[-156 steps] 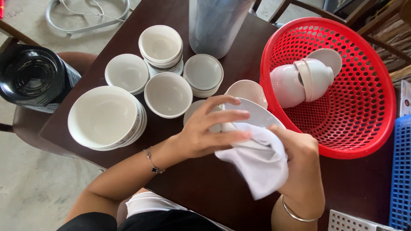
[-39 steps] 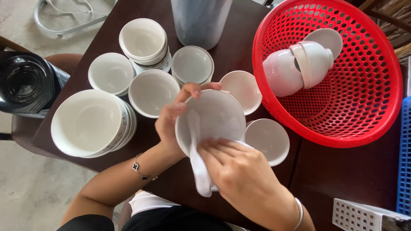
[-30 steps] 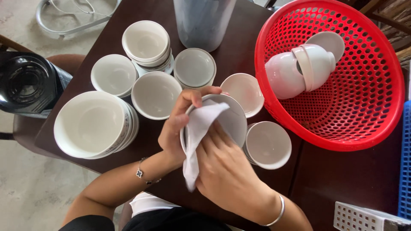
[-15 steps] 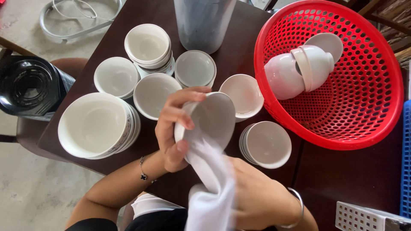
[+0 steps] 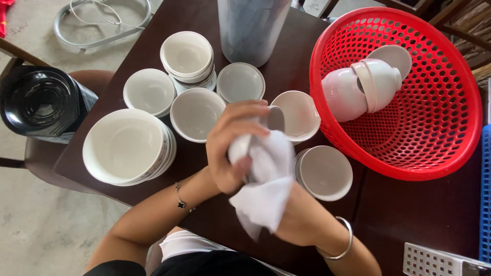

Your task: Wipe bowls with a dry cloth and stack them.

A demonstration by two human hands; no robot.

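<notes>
Since half a second ago the bowl (image 5: 255,135) has been tipped further on edge, so only its thin rim and a sliver of its inside show, and the white cloth (image 5: 266,191) has slid up over its near side. The dark table (image 5: 409,214) carries everything. At two o'clock from the hands lies the red perforated basket (image 5: 450,128), with white bowls (image 5: 365,84) tipped on their sides inside it. At nine o'clock sits the large stack of white bowls (image 5: 125,145), with smaller bowls at eleven and twelve. The left hand (image 5: 230,148) is curled tightly around the bowl's rim, thumb over the top. The right hand (image 5: 299,217) is mostly hidden under the cloth, pressing it against the bowl; its fingers cannot be made out.
</notes>
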